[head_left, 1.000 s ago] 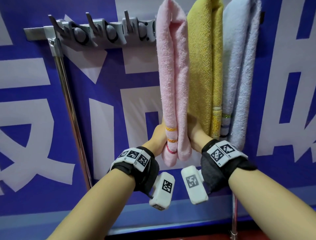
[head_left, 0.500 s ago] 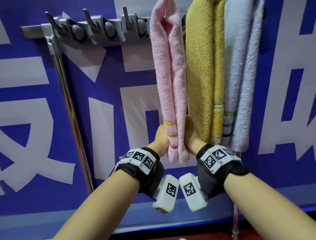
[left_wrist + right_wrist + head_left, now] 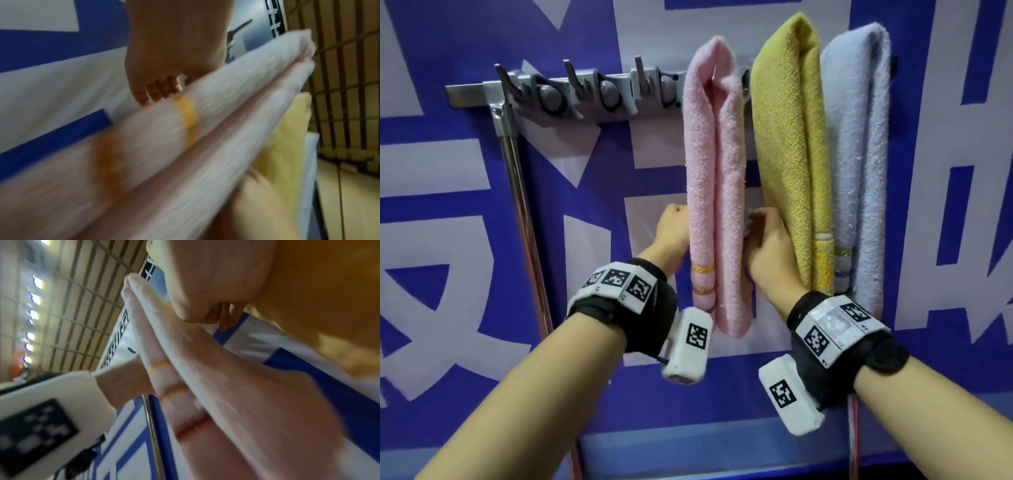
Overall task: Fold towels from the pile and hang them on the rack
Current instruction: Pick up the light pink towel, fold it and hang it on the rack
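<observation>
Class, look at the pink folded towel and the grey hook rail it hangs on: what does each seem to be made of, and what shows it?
Pink folded towel: looks like looped terry cloth, probably cotton; fuzzy matte nap, woven orange bands near the end.
Grey hook rail: bar looks like brushed metal with a dull sheen; the hook bodies may be moulded plastic, hard to tell.

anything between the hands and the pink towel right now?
Nothing visible. The left hand sits against the left edge of the pink towel and the right hand against its right edge, squeezed between it and the yellow towel.
</observation>
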`<state>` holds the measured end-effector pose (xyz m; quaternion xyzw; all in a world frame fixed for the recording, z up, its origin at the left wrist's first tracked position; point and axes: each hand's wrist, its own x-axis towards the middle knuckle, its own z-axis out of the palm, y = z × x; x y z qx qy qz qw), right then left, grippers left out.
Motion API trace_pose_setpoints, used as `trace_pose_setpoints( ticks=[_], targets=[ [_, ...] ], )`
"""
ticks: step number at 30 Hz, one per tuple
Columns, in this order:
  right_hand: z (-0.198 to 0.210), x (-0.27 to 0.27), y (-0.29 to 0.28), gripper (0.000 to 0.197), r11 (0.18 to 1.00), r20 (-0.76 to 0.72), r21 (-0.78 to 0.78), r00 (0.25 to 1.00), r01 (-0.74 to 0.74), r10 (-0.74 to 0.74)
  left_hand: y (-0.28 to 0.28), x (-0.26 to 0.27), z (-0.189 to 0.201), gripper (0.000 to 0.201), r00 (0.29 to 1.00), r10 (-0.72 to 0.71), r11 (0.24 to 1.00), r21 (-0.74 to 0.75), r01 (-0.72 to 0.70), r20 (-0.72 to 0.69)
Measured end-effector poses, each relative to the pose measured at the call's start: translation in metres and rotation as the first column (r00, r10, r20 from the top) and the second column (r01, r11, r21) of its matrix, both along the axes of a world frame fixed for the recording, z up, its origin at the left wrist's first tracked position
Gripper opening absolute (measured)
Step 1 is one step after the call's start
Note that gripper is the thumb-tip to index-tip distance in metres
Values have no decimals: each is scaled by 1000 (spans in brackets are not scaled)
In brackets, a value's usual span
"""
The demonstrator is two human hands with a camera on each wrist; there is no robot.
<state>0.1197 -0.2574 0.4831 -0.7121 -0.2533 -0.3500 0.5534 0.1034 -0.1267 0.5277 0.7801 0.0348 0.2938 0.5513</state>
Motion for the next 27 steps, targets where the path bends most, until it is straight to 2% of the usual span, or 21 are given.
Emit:
trace_pose_setpoints(
  ticks=[2, 4, 5, 6, 9, 12, 15, 17, 20, 23, 27],
  targets=[
    [28, -12, -4, 30, 993, -38, 67, 994, -101, 104, -5, -20, 38, 15, 989, 11, 999, -55, -3, 145],
    [58, -23, -8, 32, 983, -38, 74, 985, -167, 170, -8, -38, 73, 16, 954, -32, 978, -187, 91, 298],
    [72, -30, -9, 33, 981, -32, 56, 981, -187, 189, -9, -42, 84, 19, 939, -44, 974, -196, 116, 341],
    [84, -34, -10, 35, 976, -12, 30, 977, -215, 215, -10, -45, 92, 22, 924, -69, 976, -165, 140, 377],
    [112, -47, -9, 49, 971, 32, -85, 973, -224, 227, -18, -58, 108, 38, 892, -129, 992, 54, 118, 432],
    [131, -51, -7, 58, 976, 106, -178, 983, -126, 147, -27, -65, 112, 60, 876, -235, 962, 230, 147, 422],
    [144, -51, -5, 52, 986, 168, -153, 981, -72, 97, -30, -67, 115, 70, 883, -220, 925, 376, 54, 415],
    [152, -49, -5, 49, 987, 213, -162, 976, -10, 45, -29, -69, 122, 63, 886, -141, 884, 460, -88, 442],
    [166, -44, -7, 35, 984, 282, -170, 959, 42, 8, -30, -71, 129, 47, 862, -123, 811, 550, -198, 492],
    [179, -42, -10, 25, 974, 315, -194, 948, 117, -51, -27, -70, 133, 41, 892, -97, 774, 597, -211, 441],
    [191, -43, -12, 28, 951, 319, -219, 937, 216, -140, -27, -66, 138, 50, 918, -91, 725, 658, -205, 386]
  ],
)
